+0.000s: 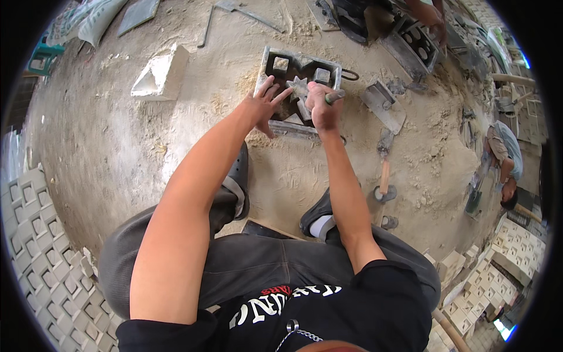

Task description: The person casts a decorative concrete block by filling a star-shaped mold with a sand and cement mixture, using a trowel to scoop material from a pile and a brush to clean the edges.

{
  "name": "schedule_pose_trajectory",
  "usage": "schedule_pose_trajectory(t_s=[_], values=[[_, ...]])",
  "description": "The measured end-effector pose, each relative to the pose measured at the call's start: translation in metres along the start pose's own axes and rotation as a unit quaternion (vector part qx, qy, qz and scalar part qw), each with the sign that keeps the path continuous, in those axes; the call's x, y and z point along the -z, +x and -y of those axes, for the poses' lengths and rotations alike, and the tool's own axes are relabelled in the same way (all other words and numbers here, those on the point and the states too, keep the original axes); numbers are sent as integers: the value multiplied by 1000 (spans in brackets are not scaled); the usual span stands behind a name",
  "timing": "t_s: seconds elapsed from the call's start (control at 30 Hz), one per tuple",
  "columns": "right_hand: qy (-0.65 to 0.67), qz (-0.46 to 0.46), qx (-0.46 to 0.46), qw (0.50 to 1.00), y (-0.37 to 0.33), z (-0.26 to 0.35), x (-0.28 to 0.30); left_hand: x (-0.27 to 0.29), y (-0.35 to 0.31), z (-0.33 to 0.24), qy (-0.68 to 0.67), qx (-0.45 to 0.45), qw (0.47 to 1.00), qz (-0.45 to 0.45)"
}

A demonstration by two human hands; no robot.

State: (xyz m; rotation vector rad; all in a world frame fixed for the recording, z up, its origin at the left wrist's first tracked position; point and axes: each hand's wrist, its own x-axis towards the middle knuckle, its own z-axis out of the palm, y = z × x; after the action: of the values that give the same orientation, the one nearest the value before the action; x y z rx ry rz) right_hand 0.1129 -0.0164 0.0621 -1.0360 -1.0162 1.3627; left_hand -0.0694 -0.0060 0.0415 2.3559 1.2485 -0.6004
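On the sandy ground ahead of me lies a rectangular metal block mould [265, 61], dark inside. It has a grey star-shaped piece [298, 87] in its middle and square blocks near its far corners. Against the mould's left side rests my left hand [267, 108], fingers spread, some reaching over the rim. My right hand [322, 108] is wrapped round a hand tool with a rounded greenish-grey handle [335, 96], over the right half of the mould. A flat grey part, perhaps its blade, shows beside the fingers; the tool's exact kind is unclear.
A white cast block [170, 73] sits to the left. On the right are a flat metal trowel [384, 105] and a wooden-handled tool [385, 173]. Another person's hand [435, 29] is by a second mould [410, 47]. Stacked blocks [50, 252] line the left.
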Motion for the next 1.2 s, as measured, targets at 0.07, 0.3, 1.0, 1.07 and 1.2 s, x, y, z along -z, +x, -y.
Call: schedule_pose_trajectory(t_s=[0.07, 0.3, 1.0, 1.07, 1.2], values=[[16, -16, 11, 1000, -1, -9, 3, -1, 2, -1, -6, -5, 1000, -2], [-75, 63, 21, 995, 20, -13, 6, -4, 4, 1, -20, 7, 1000, -9], [-183, 104, -35, 977, 13, -8, 13, -3, 1, -3, -16, 18, 1000, -9], [-178, 89, 5, 980, 8, 4, 8, 0, 0, -2, -13, 20, 1000, -7], [-274, 123, 8, 954, 16, -32, 16, -2, 5, -4, -6, 16, 1000, -8]])
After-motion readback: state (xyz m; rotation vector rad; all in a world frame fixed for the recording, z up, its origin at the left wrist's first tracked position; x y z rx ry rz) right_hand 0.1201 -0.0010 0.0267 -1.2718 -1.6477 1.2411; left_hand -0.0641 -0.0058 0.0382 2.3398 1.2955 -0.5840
